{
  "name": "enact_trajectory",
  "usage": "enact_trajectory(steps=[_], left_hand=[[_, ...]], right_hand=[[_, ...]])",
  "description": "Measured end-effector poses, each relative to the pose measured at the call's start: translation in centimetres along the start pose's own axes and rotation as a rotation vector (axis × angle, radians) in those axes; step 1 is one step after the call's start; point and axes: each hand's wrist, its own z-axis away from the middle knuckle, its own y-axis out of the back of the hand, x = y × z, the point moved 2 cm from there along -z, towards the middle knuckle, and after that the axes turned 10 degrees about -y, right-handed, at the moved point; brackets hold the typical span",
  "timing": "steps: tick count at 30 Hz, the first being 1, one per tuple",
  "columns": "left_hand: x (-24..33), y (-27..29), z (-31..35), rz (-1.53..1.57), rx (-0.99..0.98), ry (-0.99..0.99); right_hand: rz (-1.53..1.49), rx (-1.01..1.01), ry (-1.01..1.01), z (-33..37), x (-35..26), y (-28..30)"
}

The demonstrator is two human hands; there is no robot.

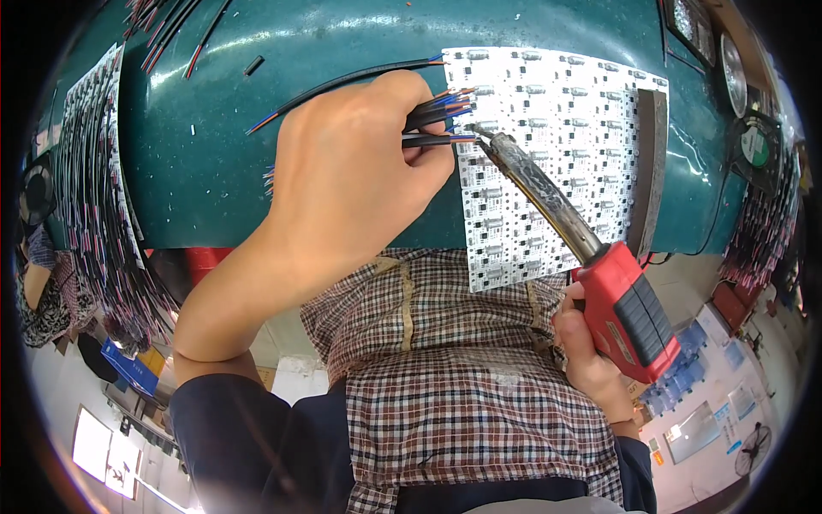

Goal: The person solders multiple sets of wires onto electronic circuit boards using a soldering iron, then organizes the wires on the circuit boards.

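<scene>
My left hand (347,163) is closed around several black cables (432,113). Their coloured wire ends stick out past my fingers over the left edge of a white circuit board panel (591,128). In my right hand (591,364) is a red and black soldering gun (632,313), its long scorched barrel slanting up to the left. The tip is at the wire end of the lowest cable, near the panel's left edge; whether they touch I cannot tell. One cable (342,83) runs from the panel's top left corner behind my left hand.
A dark flat bar (648,171) lies along the panel's right side. More black cables (175,34) lie at the far left, near a short black piece (253,65). A wired panel stack (94,163) hangs over the left edge. A small fan (755,147) stands at right.
</scene>
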Motion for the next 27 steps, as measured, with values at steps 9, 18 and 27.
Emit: enact_trajectory(steps=[9,18,27], left_hand=[[0.16,-0.15,0.02,-0.055,0.000,-0.004],[0.17,-0.12,-0.09,-0.065,0.021,-0.037],[0.05,-0.20,-0.13,-0.055,0.020,-0.045]], right_hand=[[0.006,-0.027,-0.028,-0.55,0.21,-0.37],[-0.030,0.003,0.050,-0.50,0.29,-0.39],[-0.012,-0.017,-0.049,-0.58,-0.13,-0.48]])
